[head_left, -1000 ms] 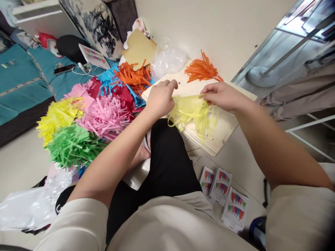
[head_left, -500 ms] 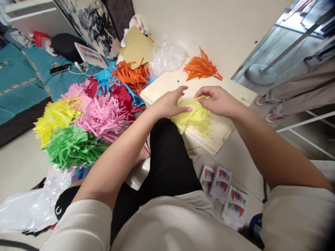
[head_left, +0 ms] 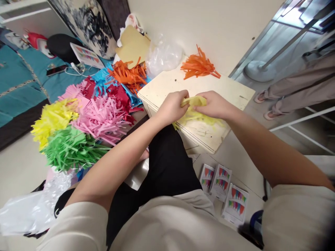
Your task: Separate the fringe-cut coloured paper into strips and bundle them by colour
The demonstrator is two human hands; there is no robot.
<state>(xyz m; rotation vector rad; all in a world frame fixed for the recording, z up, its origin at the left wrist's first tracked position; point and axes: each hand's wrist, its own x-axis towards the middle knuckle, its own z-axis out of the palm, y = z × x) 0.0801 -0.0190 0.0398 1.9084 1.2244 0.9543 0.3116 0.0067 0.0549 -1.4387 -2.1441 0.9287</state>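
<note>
A pale yellow paper tassel (head_left: 197,101) is gripped between my two hands above a small cream table (head_left: 167,83). My left hand (head_left: 174,106) is closed on its left end, with fingers curled round the edge. On the other side, my right hand (head_left: 213,104) pinches the tassel with thumb and fingers. The fringe strips are blurred and hang down over the tabletop. An orange paper tassel (head_left: 199,64) lies at the table's back edge, beyond my hands.
To the left are piled pink (head_left: 101,118), green (head_left: 74,148) and yellow fringe bundles (head_left: 53,118), with orange fringe (head_left: 128,75) behind. A clear plastic bag (head_left: 164,57) touches the table. Boxes (head_left: 221,183) stand on the floor. At right are another person's legs (head_left: 295,87).
My left hand has gone from spread fingers to closed on the yellow tassel. The tassel's top is lifted and bunched between both hands. The view has shifted slightly.
</note>
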